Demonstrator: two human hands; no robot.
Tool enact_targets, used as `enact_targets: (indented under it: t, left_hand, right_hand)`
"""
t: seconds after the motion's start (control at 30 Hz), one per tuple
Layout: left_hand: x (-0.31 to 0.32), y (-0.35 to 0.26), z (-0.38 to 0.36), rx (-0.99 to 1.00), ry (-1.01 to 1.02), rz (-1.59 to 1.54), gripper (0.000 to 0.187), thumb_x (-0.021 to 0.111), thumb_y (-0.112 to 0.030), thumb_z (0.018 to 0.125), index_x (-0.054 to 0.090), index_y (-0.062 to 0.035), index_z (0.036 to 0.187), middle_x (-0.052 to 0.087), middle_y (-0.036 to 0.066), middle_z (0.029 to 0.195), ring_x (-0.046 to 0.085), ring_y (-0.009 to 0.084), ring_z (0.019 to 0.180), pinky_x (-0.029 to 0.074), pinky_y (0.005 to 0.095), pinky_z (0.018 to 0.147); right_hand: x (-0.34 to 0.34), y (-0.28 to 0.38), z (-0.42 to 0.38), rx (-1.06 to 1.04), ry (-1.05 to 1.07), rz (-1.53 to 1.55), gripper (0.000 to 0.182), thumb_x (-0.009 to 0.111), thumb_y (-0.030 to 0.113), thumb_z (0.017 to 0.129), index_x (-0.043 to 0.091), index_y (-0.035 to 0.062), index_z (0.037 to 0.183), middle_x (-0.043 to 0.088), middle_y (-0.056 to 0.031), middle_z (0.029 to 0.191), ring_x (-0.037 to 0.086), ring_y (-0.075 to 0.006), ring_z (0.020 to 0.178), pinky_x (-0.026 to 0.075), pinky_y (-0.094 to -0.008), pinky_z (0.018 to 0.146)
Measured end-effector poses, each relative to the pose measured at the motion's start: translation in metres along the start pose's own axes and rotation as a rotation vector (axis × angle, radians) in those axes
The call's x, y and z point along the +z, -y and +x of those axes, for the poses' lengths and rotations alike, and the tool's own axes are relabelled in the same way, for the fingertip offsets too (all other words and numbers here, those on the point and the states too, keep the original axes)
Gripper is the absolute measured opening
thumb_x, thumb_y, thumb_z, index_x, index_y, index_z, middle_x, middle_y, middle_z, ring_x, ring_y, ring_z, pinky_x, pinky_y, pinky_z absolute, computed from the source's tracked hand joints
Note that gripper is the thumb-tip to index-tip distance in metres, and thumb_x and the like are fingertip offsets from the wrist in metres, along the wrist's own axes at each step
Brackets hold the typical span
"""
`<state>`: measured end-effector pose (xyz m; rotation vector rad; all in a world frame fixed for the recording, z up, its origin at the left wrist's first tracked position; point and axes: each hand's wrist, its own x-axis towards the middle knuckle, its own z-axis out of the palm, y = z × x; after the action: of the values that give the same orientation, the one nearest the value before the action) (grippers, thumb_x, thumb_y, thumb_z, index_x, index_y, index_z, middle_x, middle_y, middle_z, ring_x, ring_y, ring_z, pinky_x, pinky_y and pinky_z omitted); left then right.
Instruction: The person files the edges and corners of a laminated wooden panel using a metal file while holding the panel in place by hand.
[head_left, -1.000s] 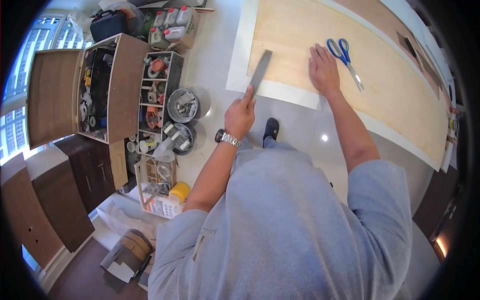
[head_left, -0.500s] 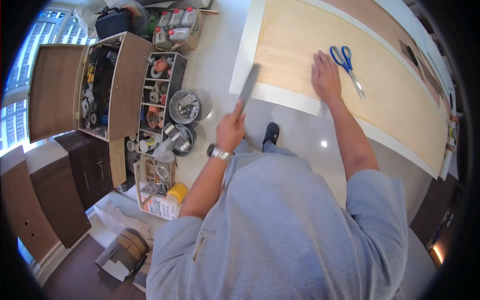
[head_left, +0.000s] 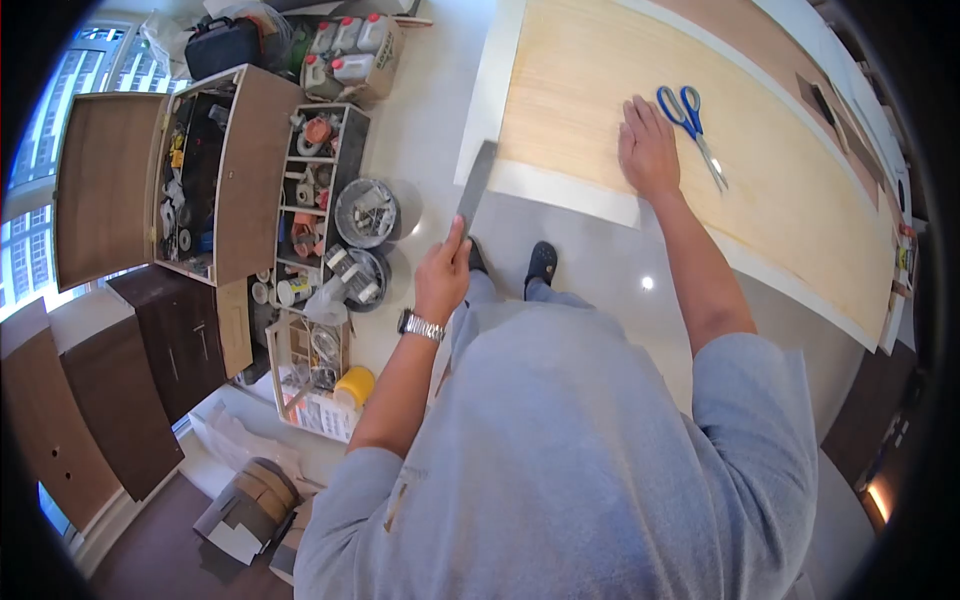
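Note:
My left hand (head_left: 441, 275), with a watch on the wrist, is closed around a long flat grey metal file (head_left: 480, 182). The file's far end lies at the near left corner of a pale wood panel (head_left: 570, 110) with a white border. My right hand (head_left: 650, 150) rests flat on the panel, fingers stretched out. Just beyond its fingers lies a pair of scissors (head_left: 690, 122) with blue handles, blades pointing toward the near right.
Left of me stand an open wooden cabinet (head_left: 262, 180), a compartment rack (head_left: 350, 130) of tools, two buckets (head_left: 345, 215) and a carton of jugs (head_left: 385, 75). A dark-handled tool (head_left: 825, 105) lies at the panel's far right. My shoes (head_left: 541, 262) are on the shiny floor.
My left hand has drawn back toward me and slightly left with the file, whose tip moved left and down. My right hand stays almost in place on the panel.

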<state>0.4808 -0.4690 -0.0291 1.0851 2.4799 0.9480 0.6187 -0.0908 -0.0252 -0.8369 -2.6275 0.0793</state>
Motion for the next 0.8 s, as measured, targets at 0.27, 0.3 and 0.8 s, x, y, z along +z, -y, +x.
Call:
enact_targets:
  t: [0.27, 0.3, 0.8]
  left_hand:
    - [0.022, -0.023, 0.037, 0.079, -0.054, 0.044, 0.052, 0.066, -0.02, 0.096, 0.054, -0.0241, 0.146, 0.06, 0.015, 0.069, 0.06, 0.0354, 0.063, 0.049, 0.0465, 0.058]
    - [0.015, -0.012, 0.02, 0.068, -0.058, 0.041, 0.052, 0.066, -0.02, 0.096, 0.054, -0.0236, 0.146, 0.06, 0.015, 0.068, 0.06, 0.0351, 0.062, 0.049, 0.0465, 0.058]
    - [-0.014, -0.001, 0.004, -0.01, -0.064, -0.019, 0.05, 0.067, -0.016, 0.095, 0.057, -0.0203, 0.144, 0.061, 0.016, 0.071, 0.059, 0.0334, 0.063, 0.048, 0.0449, 0.06]
  right_hand:
    - [0.002, -0.003, 0.001, -0.019, 0.01, -0.005, 0.04, 0.049, 0.024, 0.101, 0.061, 0.006, 0.134, 0.053, -0.0124, 0.147, 0.046, -0.0319, 0.137, 0.034, -0.0459, 0.115]
    - [0.003, -0.004, 0.0, -0.016, 0.004, -0.012, 0.04, 0.049, 0.024, 0.101, 0.061, 0.0059, 0.134, 0.053, -0.0125, 0.146, 0.046, -0.0319, 0.137, 0.034, -0.0458, 0.114]
    - [-0.002, -0.002, 0.002, 0.009, 0.052, 0.025, 0.043, 0.048, 0.026, 0.101, 0.057, 0.0063, 0.138, 0.05, -0.0125, 0.149, 0.042, -0.0312, 0.14, 0.031, -0.0449, 0.117]
